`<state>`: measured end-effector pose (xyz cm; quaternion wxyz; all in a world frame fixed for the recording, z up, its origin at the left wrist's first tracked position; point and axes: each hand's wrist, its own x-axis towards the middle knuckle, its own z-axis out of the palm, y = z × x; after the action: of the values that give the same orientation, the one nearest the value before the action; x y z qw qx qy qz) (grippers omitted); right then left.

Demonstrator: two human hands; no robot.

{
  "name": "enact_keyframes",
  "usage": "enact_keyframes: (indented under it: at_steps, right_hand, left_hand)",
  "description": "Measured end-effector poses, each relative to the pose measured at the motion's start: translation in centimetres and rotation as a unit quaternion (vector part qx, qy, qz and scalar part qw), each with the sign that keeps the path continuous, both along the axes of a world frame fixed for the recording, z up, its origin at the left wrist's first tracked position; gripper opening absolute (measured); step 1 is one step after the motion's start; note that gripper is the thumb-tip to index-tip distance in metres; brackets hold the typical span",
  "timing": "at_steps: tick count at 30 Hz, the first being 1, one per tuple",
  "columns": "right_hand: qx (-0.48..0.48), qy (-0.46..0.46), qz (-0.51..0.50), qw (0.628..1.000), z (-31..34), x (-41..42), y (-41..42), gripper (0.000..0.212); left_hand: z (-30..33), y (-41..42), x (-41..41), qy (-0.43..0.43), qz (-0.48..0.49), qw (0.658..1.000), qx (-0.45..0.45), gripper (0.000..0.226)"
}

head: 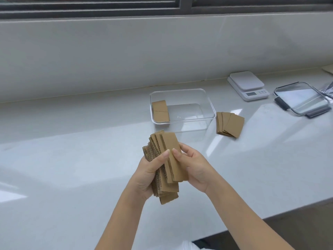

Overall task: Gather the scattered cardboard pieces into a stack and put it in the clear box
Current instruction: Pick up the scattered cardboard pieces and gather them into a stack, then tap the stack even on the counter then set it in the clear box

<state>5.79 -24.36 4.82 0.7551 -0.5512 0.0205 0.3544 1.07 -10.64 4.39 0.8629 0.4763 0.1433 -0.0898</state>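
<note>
Both hands hold a fanned, uneven stack of brown cardboard pieces (168, 147) above the white counter, in front of the clear box. My left hand (150, 175) grips its left side with the thumb on top. My right hand (193, 166) holds the right side, thumb pressing the top piece. The clear box (210, 105) stands just beyond, with cardboard pieces (160, 111) standing against its left wall. Another small fanned pile of cardboard pieces (229, 124) lies on the counter, right of the box.
A white kitchen scale (247, 85) sits at the back right. Beside it lies the clear lid (302, 99) with dark clips. The white counter (72, 159) ends at a front edge running diagonally at lower right. A wall and window sill rise behind.
</note>
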Motion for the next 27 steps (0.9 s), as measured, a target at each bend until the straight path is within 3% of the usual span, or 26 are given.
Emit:
enact_keyframes:
  at_steps: [3,8,12,13,17,21,25,27]
  right_hand:
    - [0.055,0.036,0.038,0.997,0.1,-0.2,-1.1,0.046]
    - [0.064,0.03,0.075,0.995,0.7,1.0,-4.3,0.044]
    - [0.077,0.022,0.072,0.994,1.0,2.6,-7.7,0.044]
    - [0.075,0.021,0.058,0.995,0.9,3.0,-8.4,0.045]
    - [0.037,0.03,-0.036,0.998,0.0,5.2,-12.3,0.038]
    - [-0.078,0.03,-0.147,0.986,-2.1,7.2,-16.1,0.037]
    - [-0.161,0.031,-0.198,0.966,-3.8,10.5,-19.2,0.044]
    - [-0.17,0.021,-0.213,0.962,-4.1,12.8,-20.2,0.038]
  left_hand:
    - [0.3,-1.2,0.4,-0.01,-0.006,0.999,0.04,0.031]
    - [0.6,-3.8,1.7,-0.017,-0.043,0.995,0.088,0.039]
    - [0.2,-6.2,4.3,0.003,-0.065,0.98,0.188,0.091]
    - [0.3,-6.8,5.0,0.004,-0.082,0.977,0.198,0.093]
    - [0.2,-11.8,8.6,0.05,-0.098,0.969,0.219,0.072]
    - [-1.5,-16.5,11.9,0.129,-0.098,0.957,0.24,0.052]
    - [-3.0,-20.2,15.7,0.155,-0.113,0.948,0.252,0.062]
    - [-3.3,-21.8,18.1,0.139,-0.12,0.95,0.254,0.05]
